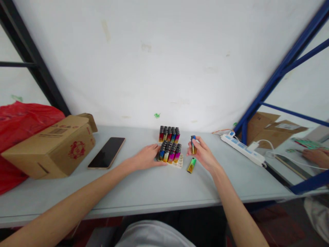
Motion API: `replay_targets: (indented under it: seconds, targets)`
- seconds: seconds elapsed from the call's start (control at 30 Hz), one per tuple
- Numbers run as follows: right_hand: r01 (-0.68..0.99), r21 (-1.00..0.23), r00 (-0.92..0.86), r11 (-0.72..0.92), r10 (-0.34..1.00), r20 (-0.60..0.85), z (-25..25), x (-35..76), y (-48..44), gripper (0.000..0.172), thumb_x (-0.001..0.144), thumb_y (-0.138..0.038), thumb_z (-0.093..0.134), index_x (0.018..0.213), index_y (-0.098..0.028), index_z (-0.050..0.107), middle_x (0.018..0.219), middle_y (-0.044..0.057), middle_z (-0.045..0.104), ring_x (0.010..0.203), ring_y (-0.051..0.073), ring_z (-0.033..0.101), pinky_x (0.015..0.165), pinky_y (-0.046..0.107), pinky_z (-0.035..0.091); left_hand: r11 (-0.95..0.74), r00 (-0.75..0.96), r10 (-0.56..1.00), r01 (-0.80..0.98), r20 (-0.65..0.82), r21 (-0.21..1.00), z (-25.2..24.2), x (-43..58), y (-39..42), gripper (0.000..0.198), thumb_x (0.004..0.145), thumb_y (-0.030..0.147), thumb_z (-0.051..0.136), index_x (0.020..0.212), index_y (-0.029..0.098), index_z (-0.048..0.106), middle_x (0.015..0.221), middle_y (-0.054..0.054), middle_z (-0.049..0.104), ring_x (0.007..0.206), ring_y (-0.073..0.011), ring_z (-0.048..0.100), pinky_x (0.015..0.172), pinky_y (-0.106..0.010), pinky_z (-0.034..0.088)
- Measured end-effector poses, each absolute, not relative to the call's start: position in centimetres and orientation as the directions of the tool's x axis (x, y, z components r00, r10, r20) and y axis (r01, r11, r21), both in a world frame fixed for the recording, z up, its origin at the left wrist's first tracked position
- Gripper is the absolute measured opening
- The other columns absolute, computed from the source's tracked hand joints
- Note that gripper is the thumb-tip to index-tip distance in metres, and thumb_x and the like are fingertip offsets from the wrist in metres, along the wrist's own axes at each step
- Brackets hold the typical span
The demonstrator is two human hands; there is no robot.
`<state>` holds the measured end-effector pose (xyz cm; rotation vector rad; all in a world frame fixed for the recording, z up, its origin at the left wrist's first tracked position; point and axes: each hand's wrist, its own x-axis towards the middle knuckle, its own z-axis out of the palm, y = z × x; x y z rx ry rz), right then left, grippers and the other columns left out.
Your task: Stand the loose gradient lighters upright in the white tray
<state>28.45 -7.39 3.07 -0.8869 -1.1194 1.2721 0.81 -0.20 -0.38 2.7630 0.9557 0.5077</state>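
My left hand (147,158) grips the left side of a white lighter tray (180,162), thumb along the front and fingers behind. Several upright lighters (171,156) with black tops and bright metallic bodies fill most of it; open holes show along its right side. To the right, my right hand (205,155) pinches a blue and gold lighter (193,146), held upright just above the table. Below that hand, a green and yellow lighter (191,165) lies on the table. Behind the tray stands a second block of lighters (169,134).
On the grey table (144,188), a phone (107,153) and a cardboard box (59,147) lie to the left, beside a red bag (28,116). A white power strip (243,149) sits right, near a blue frame (272,82). Another person's hand (317,156) appears far right.
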Motion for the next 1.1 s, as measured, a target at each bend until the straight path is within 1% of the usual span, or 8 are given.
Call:
replay_targets:
  seconds: [0.1,0.17,0.23,0.33,0.4,0.67,0.9,1.1]
  targets:
    - [-0.161,-0.985,-0.024,0.056,0.998,0.061,2.1,27.9,-6.9,0.046,0.081,-0.061,0.076,0.099,-0.028,0.05,0.071,-0.009,0.058,0.044,0.006,0.031,0.043,0.02,0.031,-0.777,0.737,0.627,0.569,0.252,0.27,-0.4,0.8,-0.2,0.068,0.087,0.069,0.067,0.129,0.015,0.062,0.127,-0.015,0.068,0.118,-0.0346,0.065,0.105,-0.041,0.049]
    - [-0.019,-0.999,0.008,0.03,1.0,0.03,1.4,27.8,-6.5,0.049,0.082,-0.069,0.07,0.095,-0.026,0.051,0.06,-0.01,0.045,0.043,0.007,0.022,0.041,0.02,0.019,-0.779,0.736,0.624,0.563,0.263,0.275,-0.5,0.8,-0.2,0.068,0.087,0.069,0.066,0.13,0.016,0.061,0.127,-0.014,0.068,0.117,-0.0341,0.065,0.105,-0.042,0.048]
    - [0.168,-0.983,0.056,0.079,0.994,0.089,0.9,27.9,-6.3,0.051,0.084,-0.074,0.062,0.084,-0.024,0.052,0.056,-0.009,0.036,0.045,0.008,0.024,0.042,0.022,0.018,-0.783,0.735,0.62,0.557,0.276,0.275,-0.6,0.8,-0.1,0.068,0.088,0.07,0.065,0.13,0.017,0.06,0.126,-0.014,0.068,0.117,-0.0338,0.065,0.104,-0.042,0.049]
    - [0.454,-0.869,0.128,0.194,0.952,0.279,0.4,28.1,-6.2,0.057,0.089,-0.073,0.054,0.064,-0.022,0.046,0.055,-0.005,0.037,0.052,0.011,0.034,0.049,0.026,0.026,-0.783,0.734,0.621,0.564,0.275,0.261,-0.8,0.7,0.0,0.068,0.088,0.072,0.064,0.127,0.016,0.061,0.124,-0.014,0.068,0.114,-0.0342,0.066,0.102,-0.043,0.05]
    - [0.56,-0.8,0.145,0.215,0.925,0.351,0.4,28.1,-6.3,0.059,0.091,-0.07,0.051,0.058,-0.022,0.041,0.054,-0.004,0.037,0.055,0.012,0.036,0.052,0.027,0.028,-0.783,0.737,0.621,0.568,0.267,0.253,-0.8,0.7,0.0,0.068,0.088,0.072,0.063,0.125,0.015,0.062,0.122,-0.015,0.068,0.112,-0.0344,0.066,0.1,-0.043,0.051]
    - [0.651,-0.735,0.217,0.19,0.881,0.421,0.8,27.9,-6.1,0.042,0.089,-0.049,0.045,0.056,-0.024,0.039,0.051,-0.003,0.04,0.052,0.014,0.039,0.053,0.029,0.027,-0.78,0.742,0.625,0.576,0.242,0.246,-0.6,0.7,-0.1,0.068,0.089,0.071,0.062,0.125,0.014,0.061,0.121,-0.016,0.068,0.113,-0.0347,0.065,0.103,-0.044,0.05]
    - [0.697,-0.684,0.184,0.213,0.87,0.458,0.9,27.9,-6.2,0.053,0.094,-0.063,0.045,0.058,-0.024,0.039,0.052,-0.003,0.04,0.055,0.014,0.037,0.056,0.029,0.027,-0.786,0.735,0.616,0.551,0.284,0.28,-1.0,0.6,0.2,0.068,0.088,0.07,0.065,0.13,0.017,0.059,0.127,-0.014,0.067,0.116,-0.0331,0.065,0.106,-0.043,0.049]
    - [0.726,-0.667,0.187,0.165,0.887,0.423,0.3,28.1,-6.2,0.045,0.092,-0.053,0.042,0.058,-0.024,0.038,0.053,-0.003,0.041,0.054,0.015,0.039,0.057,0.03,0.026,-0.781,0.735,0.622,0.557,0.27,0.281,-0.8,0.6,0.1,0.066,0.087,0.07,0.066,0.127,0.017,0.061,0.124,-0.014,0.068,0.115,-0.0339,0.066,0.105,-0.044,0.05]
